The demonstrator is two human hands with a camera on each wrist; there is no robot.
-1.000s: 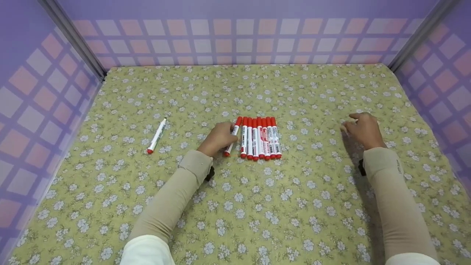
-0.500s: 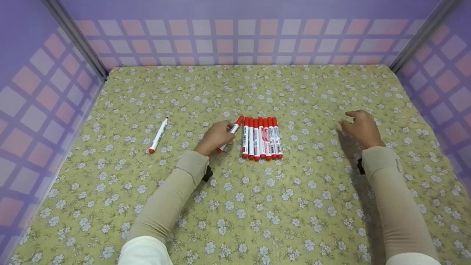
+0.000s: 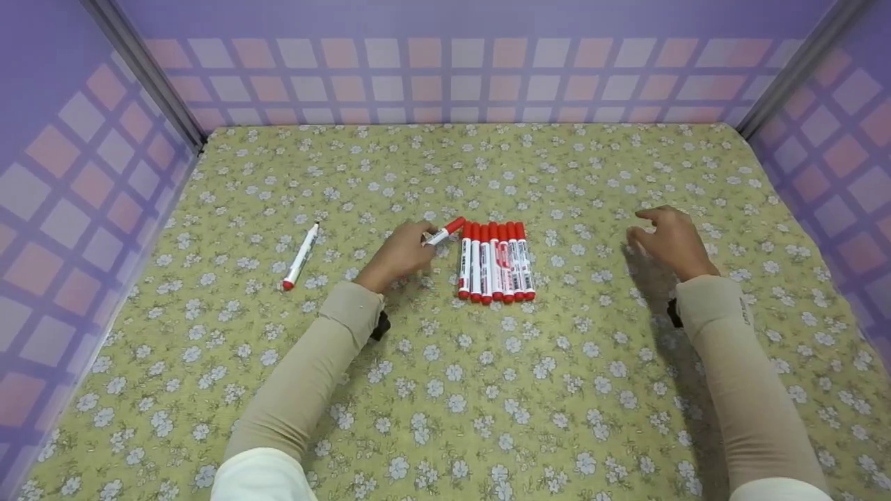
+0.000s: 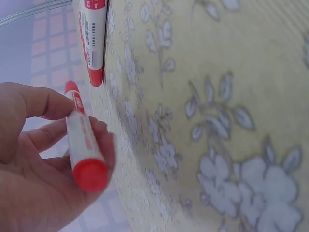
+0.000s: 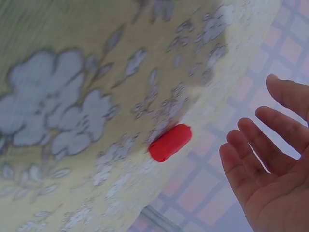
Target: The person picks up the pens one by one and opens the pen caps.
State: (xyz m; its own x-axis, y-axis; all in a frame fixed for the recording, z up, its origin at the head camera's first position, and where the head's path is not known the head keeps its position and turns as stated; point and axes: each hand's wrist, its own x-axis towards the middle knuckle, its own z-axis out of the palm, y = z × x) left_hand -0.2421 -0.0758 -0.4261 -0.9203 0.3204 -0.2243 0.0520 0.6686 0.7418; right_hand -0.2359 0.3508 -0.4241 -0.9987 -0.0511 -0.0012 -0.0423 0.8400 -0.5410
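Note:
My left hand pinches a white marker with red ends between thumb and fingers. In the left wrist view this marker is tilted, one red end towards the camera. Just right of it, several red-capped markers lie side by side in a row. My right hand hovers over the cloth to the right, holding nothing, its fingers loosely bent. In the right wrist view a loose red marker cap lies on the cloth near that hand; I cannot make it out in the head view.
An uncapped marker lies alone on the left, its dark tip pointing away. Flowered yellow-green cloth covers the table. Purple checked panels stand at the back and both sides.
My left hand has drawn the leftmost marker away from the row, lifting and tilting it, and has shifted slightly left. My right hand has moved a little left.

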